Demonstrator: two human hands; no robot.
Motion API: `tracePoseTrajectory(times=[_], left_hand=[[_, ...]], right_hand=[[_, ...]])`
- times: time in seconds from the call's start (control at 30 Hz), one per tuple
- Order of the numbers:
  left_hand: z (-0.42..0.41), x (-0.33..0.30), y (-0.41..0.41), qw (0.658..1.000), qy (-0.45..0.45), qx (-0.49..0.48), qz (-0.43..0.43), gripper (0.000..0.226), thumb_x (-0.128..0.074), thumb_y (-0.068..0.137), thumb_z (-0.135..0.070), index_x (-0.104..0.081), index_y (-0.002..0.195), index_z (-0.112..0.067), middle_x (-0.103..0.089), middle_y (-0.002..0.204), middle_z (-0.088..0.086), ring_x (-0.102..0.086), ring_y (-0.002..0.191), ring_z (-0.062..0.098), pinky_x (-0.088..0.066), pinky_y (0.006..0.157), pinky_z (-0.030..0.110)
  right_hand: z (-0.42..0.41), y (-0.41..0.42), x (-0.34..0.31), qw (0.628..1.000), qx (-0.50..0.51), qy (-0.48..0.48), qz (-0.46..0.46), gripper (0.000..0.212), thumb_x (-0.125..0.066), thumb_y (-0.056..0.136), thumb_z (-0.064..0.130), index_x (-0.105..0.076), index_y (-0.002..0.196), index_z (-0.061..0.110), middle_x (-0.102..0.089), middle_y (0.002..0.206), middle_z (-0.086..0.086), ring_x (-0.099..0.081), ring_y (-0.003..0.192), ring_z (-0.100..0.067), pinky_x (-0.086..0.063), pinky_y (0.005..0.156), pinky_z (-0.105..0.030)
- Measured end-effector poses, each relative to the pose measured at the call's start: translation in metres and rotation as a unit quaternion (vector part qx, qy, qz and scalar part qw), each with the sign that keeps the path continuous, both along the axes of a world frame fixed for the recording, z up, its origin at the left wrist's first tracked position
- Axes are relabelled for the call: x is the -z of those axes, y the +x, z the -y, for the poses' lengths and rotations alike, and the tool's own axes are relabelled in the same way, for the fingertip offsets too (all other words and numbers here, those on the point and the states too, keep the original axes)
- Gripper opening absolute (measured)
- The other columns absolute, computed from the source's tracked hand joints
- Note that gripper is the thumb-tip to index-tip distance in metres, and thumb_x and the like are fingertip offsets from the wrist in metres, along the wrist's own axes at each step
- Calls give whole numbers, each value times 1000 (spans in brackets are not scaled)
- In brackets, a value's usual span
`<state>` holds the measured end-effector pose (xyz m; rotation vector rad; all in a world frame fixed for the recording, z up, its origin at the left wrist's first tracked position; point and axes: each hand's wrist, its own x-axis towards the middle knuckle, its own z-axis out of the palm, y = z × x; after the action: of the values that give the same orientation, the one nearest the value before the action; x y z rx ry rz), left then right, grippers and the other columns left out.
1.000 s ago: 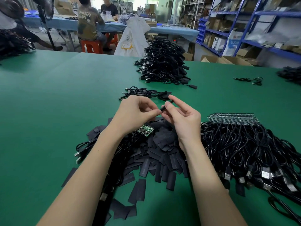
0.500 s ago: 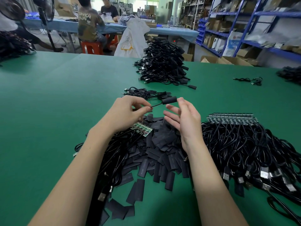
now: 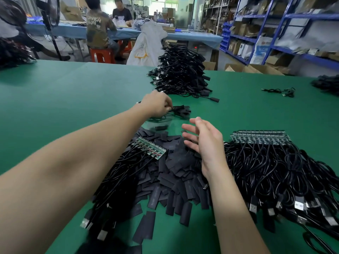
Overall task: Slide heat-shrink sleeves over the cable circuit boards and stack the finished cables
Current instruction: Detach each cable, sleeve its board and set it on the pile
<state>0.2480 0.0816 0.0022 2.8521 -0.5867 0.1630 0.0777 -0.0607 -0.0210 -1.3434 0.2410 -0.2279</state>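
Left hand [image 3: 156, 105]: I am seeing it pinching a finished cable [image 3: 178, 110] on the small stack at 12 o'clock.
Right hand [image 3: 203, 142]: fingers are spreading loose over the sleeves [image 3: 172, 176].
Table [image 3: 73, 99]: green.

Flat black heat-shrink sleeves [image 3: 176, 182] lie in a loose heap on the green table, overlapping at all angles, with strays spilling toward the near edge. A short row of green circuit boards [image 3: 149, 147] sits side by side at the heap's left edge, their black cables [image 3: 117, 180] trailing toward the near left and ending in USB plugs. A longer row of boards [image 3: 260, 137] lies to the right, its cable bundle [image 3: 275, 176] fanned toward the near right, plugs at the near end. A small stack of sleeved cables [image 3: 178, 110] lies beyond the heap. A large pile of finished cables [image 3: 180, 72] stands farther back.
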Motion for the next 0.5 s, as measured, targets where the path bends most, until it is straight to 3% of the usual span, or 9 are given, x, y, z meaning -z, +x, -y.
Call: tracePoseTrajectory(times=[0.07,0.13,0.23,0.33,0.5], left_hand=[[2,10,7,999,19,-23,-24,35,-64,96,-40,-63,130,-32,-60,133,5,-46,131,30,-38,109,53],[2,18,7,998,-25,-50,-5,43,-66,94,-41,-57,133,-30,-51,141,8,-42,135,31,-33,112,55],[-3,21,-10,992,-119,-28,33,23,-68,92,-31,-65,113,-21,-57,117,6,-55,114,27,-46,100,45],[-15,23,-37,994,-100,13,-32,11,-65,94,-28,-70,99,-20,-64,98,-1,-62,95,21,-52,91,38],[-25,33,-82,993,-74,4,-94,26,-57,101,-31,-72,118,-20,-72,115,4,-63,104,22,-46,91,28]], right_hand=[[0,1,1,1000,-5,-6,-3,24,-52,105,33,-70,106,17,-79,92,3,-71,77,-11,-60,68,-25],[0,2,3,1000,-9,-9,-4,24,-52,105,32,-71,104,18,-79,91,4,-71,75,-10,-59,67,-24],[0,3,4,1000,-18,-23,-5,24,-52,105,32,-72,98,20,-79,89,5,-70,74,-8,-58,66,-21],[0,3,6,998,-38,-40,-5,25,-53,105,31,-73,93,21,-79,88,6,-70,72,-6,-57,64,-20],[-2,2,8,994,-56,-95,-12,28,-53,104,35,-74,91,21,-79,86,8,-69,72,-2,-52,60,-18]])
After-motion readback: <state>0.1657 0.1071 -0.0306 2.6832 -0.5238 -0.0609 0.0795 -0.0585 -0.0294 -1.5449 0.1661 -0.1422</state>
